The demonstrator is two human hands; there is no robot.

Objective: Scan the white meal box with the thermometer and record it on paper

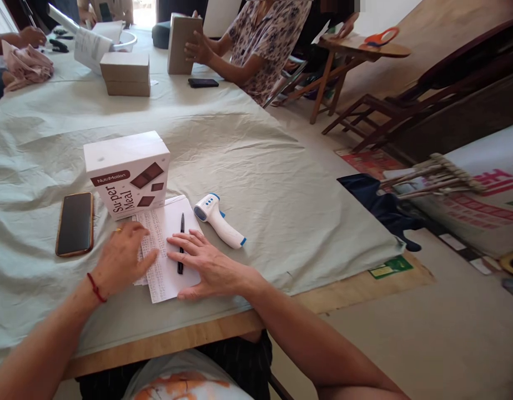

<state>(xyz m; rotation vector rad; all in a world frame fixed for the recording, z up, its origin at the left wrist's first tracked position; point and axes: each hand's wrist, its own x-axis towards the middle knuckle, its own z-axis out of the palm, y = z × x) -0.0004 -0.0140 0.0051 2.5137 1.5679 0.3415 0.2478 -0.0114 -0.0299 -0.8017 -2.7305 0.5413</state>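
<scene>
Printed sheets of paper (156,278) lie on the cloth near the table's front edge. My left hand (122,253), with a ring and a red wrist string, rests at their left side, fingers loosely bent and apart. Spread over the right side of the paper is my right hand (206,264), its fingers across a black pen (182,222) that lies flat. Behind the sheets stands a white NutriMotion box (127,161). A phone (74,225) is left of my left hand. The white and blue infrared thermometer (220,221) lies just beyond my right hand.
A pale green cloth (240,144) covers the table. Farther back are a brown carton (125,75), another phone (203,83) and a person (260,44) holding an upright box (181,44). To the right stand a small wooden table (365,47) and a wooden chair (377,114).
</scene>
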